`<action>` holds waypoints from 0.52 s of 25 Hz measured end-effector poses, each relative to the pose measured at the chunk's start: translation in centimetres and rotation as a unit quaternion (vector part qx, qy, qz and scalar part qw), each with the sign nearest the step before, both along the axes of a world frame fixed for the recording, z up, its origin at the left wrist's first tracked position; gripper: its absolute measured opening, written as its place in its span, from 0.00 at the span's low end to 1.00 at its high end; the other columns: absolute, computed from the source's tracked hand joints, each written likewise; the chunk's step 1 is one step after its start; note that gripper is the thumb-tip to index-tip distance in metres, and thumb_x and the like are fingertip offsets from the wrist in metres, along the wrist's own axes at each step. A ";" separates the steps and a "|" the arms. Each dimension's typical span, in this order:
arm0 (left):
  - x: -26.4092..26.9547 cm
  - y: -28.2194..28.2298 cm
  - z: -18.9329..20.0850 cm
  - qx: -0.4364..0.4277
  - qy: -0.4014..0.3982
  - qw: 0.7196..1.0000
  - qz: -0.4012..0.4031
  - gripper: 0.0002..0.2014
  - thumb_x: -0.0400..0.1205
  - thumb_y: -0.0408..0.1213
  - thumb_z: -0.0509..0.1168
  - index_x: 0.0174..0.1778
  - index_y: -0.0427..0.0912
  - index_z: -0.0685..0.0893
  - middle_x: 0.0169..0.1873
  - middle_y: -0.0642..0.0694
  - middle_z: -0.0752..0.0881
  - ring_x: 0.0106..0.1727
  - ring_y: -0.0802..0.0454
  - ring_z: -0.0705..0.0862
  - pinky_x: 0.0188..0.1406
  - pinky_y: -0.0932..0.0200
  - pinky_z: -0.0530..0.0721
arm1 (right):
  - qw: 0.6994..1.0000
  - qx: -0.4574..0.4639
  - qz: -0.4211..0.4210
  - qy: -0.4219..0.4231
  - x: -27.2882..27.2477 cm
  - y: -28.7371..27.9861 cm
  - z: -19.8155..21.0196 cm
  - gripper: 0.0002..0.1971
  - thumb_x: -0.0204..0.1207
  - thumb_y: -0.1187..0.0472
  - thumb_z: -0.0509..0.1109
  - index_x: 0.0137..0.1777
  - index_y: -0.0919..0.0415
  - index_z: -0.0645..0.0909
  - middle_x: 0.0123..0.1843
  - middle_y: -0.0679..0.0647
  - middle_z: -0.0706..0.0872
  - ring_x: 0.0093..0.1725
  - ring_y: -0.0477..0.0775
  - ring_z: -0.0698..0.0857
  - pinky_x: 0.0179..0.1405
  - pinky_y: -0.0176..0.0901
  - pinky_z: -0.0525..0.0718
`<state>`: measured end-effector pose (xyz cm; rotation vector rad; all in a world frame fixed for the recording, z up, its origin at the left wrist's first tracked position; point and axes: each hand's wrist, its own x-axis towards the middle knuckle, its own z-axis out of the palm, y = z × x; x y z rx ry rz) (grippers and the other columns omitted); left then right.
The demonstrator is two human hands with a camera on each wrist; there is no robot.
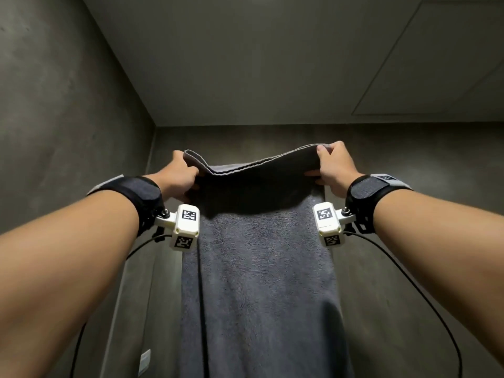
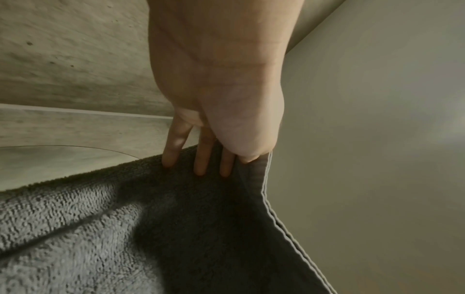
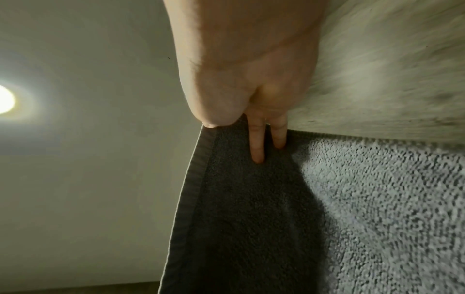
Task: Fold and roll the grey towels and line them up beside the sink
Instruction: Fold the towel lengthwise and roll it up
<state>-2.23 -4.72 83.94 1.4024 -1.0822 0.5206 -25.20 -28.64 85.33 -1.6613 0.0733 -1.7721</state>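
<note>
A grey towel (image 1: pixel 256 282) hangs lengthwise in front of me, held high at its top hem. My left hand (image 1: pixel 182 174) pinches the top left corner, thumb over the hem and fingers behind the cloth. My right hand (image 1: pixel 331 166) pinches the top right corner the same way. The top edge sags a little between them and shows two layers. In the left wrist view the towel (image 2: pixel 125 228) hangs under the left hand's fingers (image 2: pixel 200 165). In the right wrist view the towel (image 3: pixel 264 218) drops below the right hand's fingers (image 3: pixel 258 151). The sink is out of view.
Grey concrete-look walls (image 1: pixel 54 118) close in on the left and straight ahead. The pale ceiling (image 1: pixel 259 55) with a hatch outline fills the top. A ceiling lamp (image 3: pixel 3 100) glows in the right wrist view. The towel's lower end runs out of the head view.
</note>
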 end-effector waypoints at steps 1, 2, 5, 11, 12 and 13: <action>0.0 0.1 0.2 -0.002 0.006 1.000 0.001 0.17 0.88 0.32 0.54 0.73 0.40 0.65 0.64 0.33 0.83 0.55 0.39 0.88 0.38 0.39 0.90 | 1.000 -0.003 -0.003 -0.004 -0.1 0.2 0.2 0.07 0.88 0.50 0.59 0.58 0.53 0.69 0.63 0.57 0.83 0.41 0.62 0.94 0.39 0.56 0.88; 0.0 0.2 0.4 -0.010 0.012 1.000 -0.004 0.17 0.89 0.33 0.54 0.74 0.40 0.65 0.65 0.34 0.83 0.56 0.39 0.87 0.44 0.35 0.88 | 1.000 -0.007 -0.005 -0.011 -0.3 0.4 0.3 0.07 0.88 0.50 0.59 0.58 0.53 0.69 0.62 0.56 0.83 0.40 0.62 0.94 0.40 0.58 0.88; 0.4 0.6 -0.7 -0.006 0.009 0.999 -0.037 0.15 0.92 0.35 0.52 0.74 0.42 0.73 0.62 0.38 0.86 0.51 0.42 0.85 0.47 0.38 0.87 | 1.000 -0.006 0.003 -0.001 -0.5 0.9 -1.0 0.07 0.89 0.51 0.59 0.59 0.53 0.70 0.61 0.55 0.84 0.40 0.61 0.93 0.35 0.55 0.89; 4.7 0.7 -13.9 0.065 0.018 0.997 -0.022 0.10 0.93 0.42 0.55 0.50 0.48 0.80 0.37 0.50 0.93 0.33 0.48 0.84 0.32 0.58 0.75 | 0.987 0.057 0.051 0.142 0.5 -2.3 -14.5 0.06 0.89 0.52 0.61 0.55 0.53 0.71 0.52 0.59 0.84 0.34 0.62 0.93 0.30 0.57 0.90; 5.7 0.6 -17.5 0.064 0.024 0.998 -0.011 0.11 0.92 0.42 0.58 0.47 0.45 0.81 0.32 0.51 0.91 0.30 0.49 0.81 0.29 0.58 0.74 | 0.982 0.076 0.064 0.162 0.6 -2.9 -17.9 0.06 0.89 0.53 0.62 0.52 0.52 0.71 0.49 0.61 0.84 0.33 0.62 0.93 0.26 0.53 0.90; 6.6 0.5 -20.7 0.064 0.020 0.998 0.006 0.11 0.90 0.42 0.62 0.44 0.43 0.82 0.29 0.52 0.88 0.29 0.51 0.79 0.28 0.58 0.74 | 0.977 0.090 0.075 0.176 0.6 -3.4 -20.8 0.06 0.89 0.54 0.63 0.50 0.52 0.71 0.47 0.62 0.85 0.32 0.63 0.93 0.23 0.50 0.89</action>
